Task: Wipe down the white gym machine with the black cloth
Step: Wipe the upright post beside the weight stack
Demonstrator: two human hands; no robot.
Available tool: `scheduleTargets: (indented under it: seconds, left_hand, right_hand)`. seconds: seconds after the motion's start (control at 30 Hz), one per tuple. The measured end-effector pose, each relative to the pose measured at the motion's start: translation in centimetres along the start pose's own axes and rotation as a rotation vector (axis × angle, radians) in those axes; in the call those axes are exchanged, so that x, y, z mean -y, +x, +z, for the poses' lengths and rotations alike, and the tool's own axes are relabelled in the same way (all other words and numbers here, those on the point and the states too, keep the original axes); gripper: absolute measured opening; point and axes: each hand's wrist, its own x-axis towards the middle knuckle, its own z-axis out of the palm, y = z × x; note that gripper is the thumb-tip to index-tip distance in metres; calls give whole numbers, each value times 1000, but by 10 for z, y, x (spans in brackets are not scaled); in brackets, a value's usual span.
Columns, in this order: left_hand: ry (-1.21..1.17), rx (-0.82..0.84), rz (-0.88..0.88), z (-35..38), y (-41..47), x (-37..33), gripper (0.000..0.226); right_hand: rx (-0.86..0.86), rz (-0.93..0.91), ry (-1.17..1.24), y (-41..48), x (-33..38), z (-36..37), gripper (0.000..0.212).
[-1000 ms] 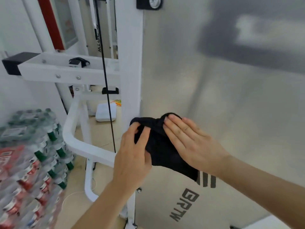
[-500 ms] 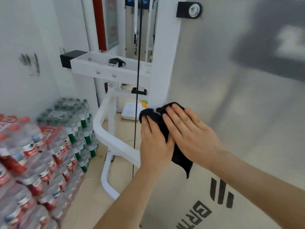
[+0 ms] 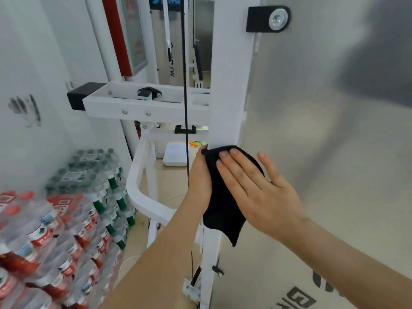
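Both bare forearms come in from the bottom edge. The right hand (image 3: 256,190) lies flat on the black cloth (image 3: 223,206). Its fingers are straight and a little spread, and they press the cloth; the little finger is off the cloth and touches the grey metal panel (image 3: 323,130). The left hand (image 3: 199,186) is on the left side of the cloth, seen from its edge. Its top touches the upper left corner of the cloth, but its fingers are hidden behind the cloth and the post, so I cannot tell if they grip it.

The cloth is on the upright post (image 3: 229,85) of the white gym machine (image 3: 145,105), at the place where the post meets the panel. Its upper edge is under the fingertips of the right hand, and its lower corner hangs free below the hands.

Just left of the post a thin black cable (image 3: 184,74) runs straight down. Lower on the left a curved white tube (image 3: 139,192) of the machine bends toward the floor. At the left edge stand packs of water bottles (image 3: 55,241), some with red labels and some with green caps.

Farther away, a small white box (image 3: 175,155) lies on the floor behind the cable. High on the post sits a black knob (image 3: 267,18) with a shiny centre.
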Motion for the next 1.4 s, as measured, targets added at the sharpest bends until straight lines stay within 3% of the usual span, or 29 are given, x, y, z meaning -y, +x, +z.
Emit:
scheduleTargets:
  seconds: [0.13,0.27,0.33,0.4,0.47,0.53,0.83,1.03,1.23,1.4]
  left_hand:
    - [-23,-11,-159,-26,16,58,34]
    - [235,-53,-322,-36,-5,67,38]
    - [302,-27,-203,-37,-10,55,31]
    - [270,31,58,-39,-16,38,24]
    - [285,144,239,-41,-20,31,39]
    - [294,252,252,-41,-27,37,49]
    - [396,292,134,-70,-41,108,44]
    - [564,146,573,-43,-35,75,62]
    - [479,78,618,-70,-22,166,42]
    - [581,110,827,-87,-9,203,56]
  right_hand:
    - [114,-82,-28,-17,22,14,50]
    - [208,-218,19,-41,28,21,48]
    - [196,-193,51,-42,29,19,45]
    - [171,-96,106,-40,30,12,44]
    - [106,15,109,-36,22,2,44]
    - [68,78,87,-40,10,-3,45]
    - [181,109,64,-99,43,11,47]
    - [13,160,132,-98,45,19,49]
    - [-174,260,33,-109,79,53,42]
    - [-247,357,-55,-125,118,83,42]
